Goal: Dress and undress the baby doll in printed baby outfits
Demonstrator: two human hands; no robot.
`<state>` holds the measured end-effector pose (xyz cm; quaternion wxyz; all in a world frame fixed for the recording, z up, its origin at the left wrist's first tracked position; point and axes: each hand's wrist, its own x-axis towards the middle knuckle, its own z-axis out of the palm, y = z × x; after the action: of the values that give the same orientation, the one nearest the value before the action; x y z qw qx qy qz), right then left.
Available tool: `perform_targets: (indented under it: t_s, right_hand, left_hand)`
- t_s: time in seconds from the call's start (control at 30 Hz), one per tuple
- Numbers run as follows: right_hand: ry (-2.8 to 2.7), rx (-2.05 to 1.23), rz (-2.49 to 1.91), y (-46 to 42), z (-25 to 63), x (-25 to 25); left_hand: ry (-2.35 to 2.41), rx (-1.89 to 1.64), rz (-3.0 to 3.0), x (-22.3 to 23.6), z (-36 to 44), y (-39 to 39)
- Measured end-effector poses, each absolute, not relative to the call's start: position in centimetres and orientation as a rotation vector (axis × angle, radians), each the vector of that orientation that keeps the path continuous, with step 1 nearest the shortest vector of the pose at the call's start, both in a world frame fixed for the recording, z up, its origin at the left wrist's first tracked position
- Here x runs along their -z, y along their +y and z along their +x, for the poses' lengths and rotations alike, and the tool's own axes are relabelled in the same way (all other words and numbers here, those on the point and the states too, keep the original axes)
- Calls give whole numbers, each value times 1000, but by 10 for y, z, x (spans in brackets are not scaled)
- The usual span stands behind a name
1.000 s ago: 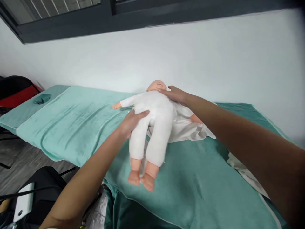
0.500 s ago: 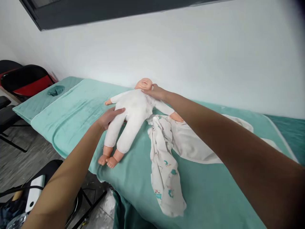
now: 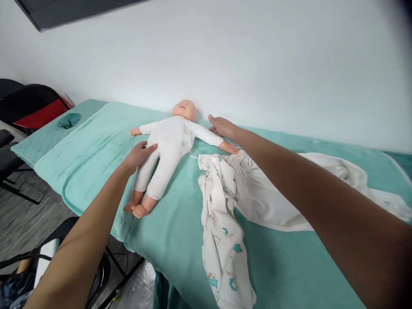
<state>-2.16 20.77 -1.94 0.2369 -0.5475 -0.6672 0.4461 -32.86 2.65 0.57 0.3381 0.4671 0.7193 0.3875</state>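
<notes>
A baby doll (image 3: 167, 141) in a white suit lies on its back on the teal-covered table (image 3: 96, 150), head toward the wall, arms spread. My left hand (image 3: 139, 154) rests with fingers flat against the doll's hip and upper leg. My right hand (image 3: 222, 127) lies open on the cover just behind the doll's outstretched arm, near its shoulder, holding nothing. A white patterned cloth (image 3: 222, 214) lies crumpled to the right of the doll and hangs toward the table's near edge.
A plain white cloth (image 3: 322, 189) spreads over the right part of the table. The white wall runs behind. Black and red chairs (image 3: 32, 107) stand at the far left. A black seat and a white device (image 3: 45, 262) sit on the floor at lower left.
The doll has been laid down flat further left on the cover. My right hand has come off its head and neck. The patterned cloth is now uncovered beside it.
</notes>
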Motion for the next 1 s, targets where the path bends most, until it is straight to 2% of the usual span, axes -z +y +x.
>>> perform_targets:
  t_s: [0.07,0.13,0.2,0.27,0.33,0.4,0.5,0.6,0.7,0.8,1.0]
  right_hand:
    - [-1827,-1214,-1638,200,16,22]
    - [-1989,-1045,-1803,187,55,21]
    - [-2229,-804,-1919,166,90,17]
    - [-2462,-606,-1909,139,117,8]
    - [-2610,-509,-1819,111,135,-3]
    - [-2657,-474,-1739,84,146,-16]
    - [-2617,-427,-1652,47,157,-41]
    - [-2523,-492,-1446,8,168,-72]
    - [-2414,-635,-1177,-37,180,-105]
    - [-2348,-741,-1021,-83,195,-137]
    - [-2251,-733,-1135,-154,237,-183]
  left_hand:
    - [2220,-1104,1519,-13,-313,17]
    - [2300,-1137,1819,-18,-285,3]
    - [2094,-981,1970,-16,-247,-16]
    - [1827,-668,1965,-7,-207,-35]
    - [1694,-419,1964,3,-171,-52]
    - [1646,-341,2067,8,-143,-64]
    - [1389,-472,2344,-1,-109,-77]
    - [1185,-771,2551,-25,-76,-89]
    - [1223,-1069,2687,-51,-41,-100]
    - [1121,-1141,2723,-72,-13,-110]
    - [1337,-1269,2616,-105,16,-133]
